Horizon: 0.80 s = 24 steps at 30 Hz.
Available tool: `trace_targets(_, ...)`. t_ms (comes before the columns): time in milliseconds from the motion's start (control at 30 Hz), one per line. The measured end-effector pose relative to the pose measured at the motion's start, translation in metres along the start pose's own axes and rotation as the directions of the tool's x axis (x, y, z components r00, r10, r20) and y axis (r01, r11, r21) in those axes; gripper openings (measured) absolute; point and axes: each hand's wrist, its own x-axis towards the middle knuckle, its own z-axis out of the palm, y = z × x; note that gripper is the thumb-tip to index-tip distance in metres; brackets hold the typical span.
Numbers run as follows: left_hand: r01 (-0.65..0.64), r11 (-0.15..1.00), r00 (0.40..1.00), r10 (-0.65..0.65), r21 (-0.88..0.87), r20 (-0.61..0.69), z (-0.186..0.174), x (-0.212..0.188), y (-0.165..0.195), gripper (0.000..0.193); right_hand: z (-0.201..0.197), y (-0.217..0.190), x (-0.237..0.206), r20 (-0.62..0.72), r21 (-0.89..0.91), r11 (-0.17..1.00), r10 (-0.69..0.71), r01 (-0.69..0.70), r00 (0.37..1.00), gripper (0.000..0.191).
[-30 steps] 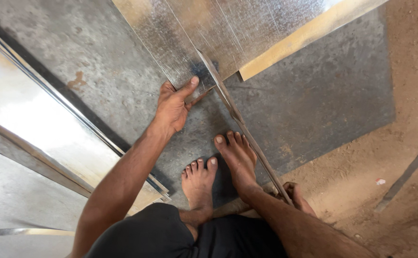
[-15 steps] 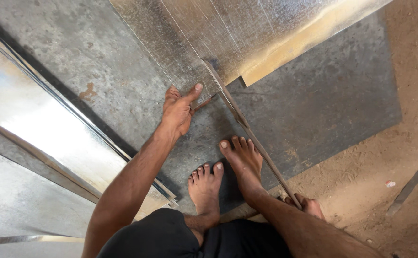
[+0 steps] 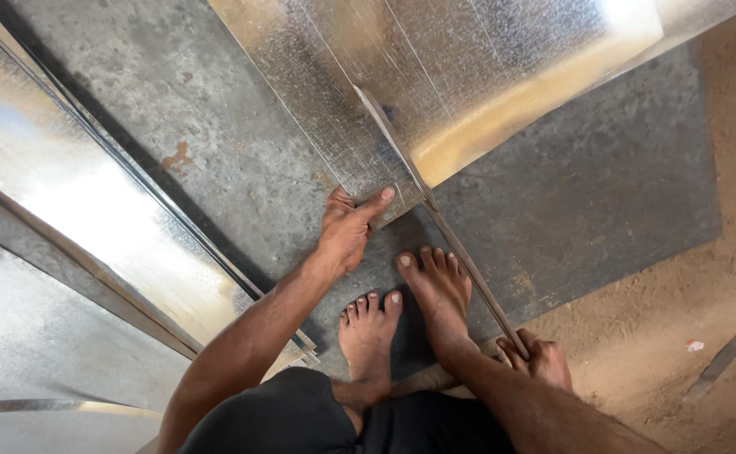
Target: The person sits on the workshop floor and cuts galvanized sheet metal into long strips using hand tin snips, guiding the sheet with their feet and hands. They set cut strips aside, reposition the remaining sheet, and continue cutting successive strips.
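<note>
The left hand (image 3: 347, 231) lies spread, palm down, its thumb pressing the near corner of a shiny galvanized sheet (image 3: 435, 76) that runs far and right over a dull grey plate (image 3: 587, 193). Two bare feet (image 3: 410, 311) stand just right of it. Farther right, near, the right hand (image 3: 540, 360) is closed around a thin metal strip (image 3: 460, 252) running along the sheet's edge.

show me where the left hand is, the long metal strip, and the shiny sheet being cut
left hand (image 3: 347, 231), head view, on the back of the hand.
long metal strip (image 3: 469, 277), head view, on its middle stretch beside the foot.
shiny sheet (image 3: 435, 76), head view, on its bare upper face.
</note>
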Motion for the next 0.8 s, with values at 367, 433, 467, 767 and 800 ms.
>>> trace_targets(367,0.163,0.985,0.983,-0.158,-0.049,0.090,0.025,-0.051,-0.011,0.029,0.016,0.168,-0.066,0.650,0.375,0.727,0.237,-0.575,0.722,0.055)
trace_targets(433,0.138,0.982,0.977,-0.114,-0.131,0.178,0.022,-0.048,-0.012,0.031,0.009,0.157,-0.055,0.579,0.393,0.764,0.228,-0.512,0.783,0.056)
trace_targets(467,0.129,0.988,0.988,-0.120,-0.084,0.102,0.019,-0.040,-0.010,0.029,0.007,0.151,-0.051,0.530,0.420,0.781,0.202,-0.462,0.824,0.053)
trace_targets(767,-0.111,0.989,0.994,0.109,-0.097,-0.024,0.013,0.017,0.045,0.020,0.035,0.162,-0.047,0.524,0.207,0.799,0.397,-0.565,0.753,0.043)
trace_targets(800,-0.039,0.994,0.999,0.036,-0.104,-0.037,0.016,0.012,0.047,0.019,0.029,0.165,-0.045,0.586,0.290,0.741,0.363,-0.605,0.725,0.040)
